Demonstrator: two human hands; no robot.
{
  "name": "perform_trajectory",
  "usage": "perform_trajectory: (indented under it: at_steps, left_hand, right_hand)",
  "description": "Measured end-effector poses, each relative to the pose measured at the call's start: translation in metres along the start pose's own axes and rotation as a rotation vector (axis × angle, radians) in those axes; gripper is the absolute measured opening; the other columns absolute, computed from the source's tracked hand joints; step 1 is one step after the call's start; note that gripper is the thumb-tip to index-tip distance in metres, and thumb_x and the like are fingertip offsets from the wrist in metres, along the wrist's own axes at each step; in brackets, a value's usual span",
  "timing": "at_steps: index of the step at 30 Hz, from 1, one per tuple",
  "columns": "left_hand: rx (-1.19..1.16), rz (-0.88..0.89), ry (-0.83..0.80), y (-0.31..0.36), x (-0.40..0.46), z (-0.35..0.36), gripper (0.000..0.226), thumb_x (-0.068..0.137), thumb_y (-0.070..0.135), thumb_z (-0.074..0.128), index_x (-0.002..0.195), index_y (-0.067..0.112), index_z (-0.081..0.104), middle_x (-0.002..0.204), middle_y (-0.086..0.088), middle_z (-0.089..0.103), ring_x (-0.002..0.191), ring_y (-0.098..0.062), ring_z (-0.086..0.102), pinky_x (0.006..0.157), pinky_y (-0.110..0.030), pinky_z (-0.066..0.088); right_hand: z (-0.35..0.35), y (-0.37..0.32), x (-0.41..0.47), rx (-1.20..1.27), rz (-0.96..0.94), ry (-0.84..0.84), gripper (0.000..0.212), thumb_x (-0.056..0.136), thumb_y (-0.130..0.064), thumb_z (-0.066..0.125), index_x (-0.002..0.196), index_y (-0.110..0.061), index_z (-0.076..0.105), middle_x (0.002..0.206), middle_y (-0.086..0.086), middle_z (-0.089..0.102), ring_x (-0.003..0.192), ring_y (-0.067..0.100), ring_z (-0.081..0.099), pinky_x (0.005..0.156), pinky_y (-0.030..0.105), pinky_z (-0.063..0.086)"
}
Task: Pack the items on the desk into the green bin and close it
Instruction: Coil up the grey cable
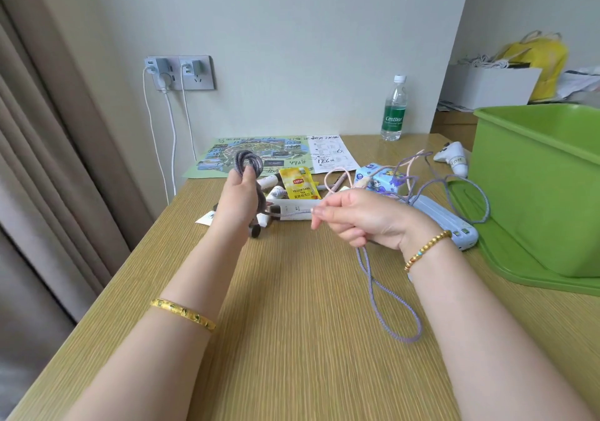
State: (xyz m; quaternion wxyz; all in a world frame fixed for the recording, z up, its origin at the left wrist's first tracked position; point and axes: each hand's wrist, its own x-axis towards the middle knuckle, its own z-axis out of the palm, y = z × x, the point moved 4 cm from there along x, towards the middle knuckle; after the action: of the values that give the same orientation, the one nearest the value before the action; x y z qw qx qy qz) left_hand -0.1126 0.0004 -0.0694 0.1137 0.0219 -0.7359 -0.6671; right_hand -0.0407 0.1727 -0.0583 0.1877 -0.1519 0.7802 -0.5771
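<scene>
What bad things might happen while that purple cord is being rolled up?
The purple cord trails past the power bank and over the green lid; pulling may drag them. It also crosses the pink cord, so they could tangle. The coil in the left hand might slip loose.

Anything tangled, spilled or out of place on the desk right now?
Nothing spilled. The purple cable is only partly coiled: the left hand holds the coil, the right hand pinches the slack, and its far end loops over the green lid under the green bin.
</scene>
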Motion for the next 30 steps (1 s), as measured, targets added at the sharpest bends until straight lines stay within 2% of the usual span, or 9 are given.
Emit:
perform_trajectory:
  at_steps: [4,6,10,12,14,20,23,26,30]
  left_hand:
    - [0.285,0.089,-0.077,0.003,-0.007,0.010,0.033,0.099,0.041,0.030,0.089,0.014,0.046,0.074,-0.003,0.044,0.072,-0.021,0.045,0.059,-0.031,0.034]
    - [0.346,0.064,-0.163,0.003,-0.012,0.013,0.041,0.097,0.049,0.029,0.087,0.013,0.049,0.078,-0.003,0.047,0.074,-0.020,0.045,0.066,-0.032,0.036]
    - [0.352,0.115,-0.488,0.012,-0.031,0.024,0.066,0.086,0.070,0.026,0.110,0.019,0.059,0.086,0.000,0.056,0.076,-0.015,0.049,0.070,-0.030,0.038]
    - [0.315,0.199,-0.690,0.017,-0.045,0.031,0.046,0.085,0.067,0.035,0.102,0.032,0.060,0.077,0.008,0.056,0.068,-0.007,0.050,0.062,-0.017,0.042]
    - [0.334,0.244,-0.798,0.017,-0.052,0.034,0.019,0.092,0.048,0.047,0.081,0.035,0.057,0.056,0.016,0.046,0.050,-0.001,0.042,0.043,-0.007,0.032]
    - [0.348,0.219,-0.707,0.013,-0.051,0.038,0.030,0.097,0.040,0.039,0.081,0.020,0.055,0.064,0.000,0.049,0.047,-0.007,0.050,0.047,-0.016,0.038]
    - [0.336,0.210,-0.689,0.012,-0.052,0.041,0.038,0.099,0.041,0.032,0.076,0.015,0.047,0.053,0.006,0.053,0.041,-0.010,0.052,0.040,-0.016,0.035]
    - [0.256,0.198,-0.591,0.012,-0.045,0.038,0.035,0.099,0.041,0.029,0.077,0.018,0.042,0.056,0.007,0.053,0.038,-0.015,0.046,0.044,-0.024,0.028]
    - [0.213,0.144,-0.372,0.012,-0.030,0.028,0.036,0.099,0.041,0.027,0.074,0.019,0.042,0.057,0.006,0.052,0.034,-0.012,0.044,0.035,-0.016,0.027]
  right_hand:
    - [-0.001,-0.008,-0.005,0.130,-0.124,-0.054,0.014,0.079,-0.027,0.058,0.077,-0.013,0.060,0.045,-0.012,0.030,0.035,0.002,0.030,0.041,0.016,0.036]
    - [-0.007,-0.011,-0.005,0.205,-0.188,0.022,0.011,0.079,-0.024,0.058,0.076,-0.013,0.061,0.046,-0.011,0.031,0.036,0.003,0.033,0.043,0.017,0.039]
    - [-0.019,-0.011,-0.002,0.249,-0.261,0.246,0.020,0.092,-0.015,0.050,0.076,-0.009,0.059,0.043,-0.012,0.032,0.035,0.004,0.031,0.042,0.017,0.037]
    - [-0.022,-0.009,0.000,0.261,-0.284,0.326,0.022,0.093,-0.015,0.050,0.075,-0.007,0.058,0.041,-0.012,0.032,0.035,0.004,0.030,0.039,0.017,0.036]
    - [-0.024,-0.009,0.000,0.250,-0.300,0.390,0.022,0.092,-0.017,0.053,0.073,-0.008,0.059,0.040,-0.012,0.033,0.036,0.004,0.030,0.038,0.017,0.036]
    - [-0.029,-0.005,0.005,0.212,-0.324,0.530,0.022,0.090,-0.020,0.056,0.070,-0.011,0.059,0.039,-0.012,0.033,0.035,0.004,0.029,0.041,0.016,0.034]
    - [-0.025,0.000,0.010,0.278,-0.305,0.548,0.023,0.091,-0.020,0.056,0.070,-0.012,0.054,0.038,-0.013,0.033,0.034,0.005,0.029,0.040,0.016,0.034]
    - [-0.018,0.002,0.015,0.315,-0.263,0.503,0.021,0.093,-0.019,0.053,0.073,-0.013,0.049,0.037,-0.010,0.039,0.034,0.007,0.036,0.044,0.021,0.038]
    - [-0.013,-0.002,0.014,0.222,-0.252,0.362,0.017,0.095,-0.018,0.049,0.080,-0.011,0.052,0.048,-0.003,0.060,0.052,0.018,0.053,0.057,0.024,0.040]
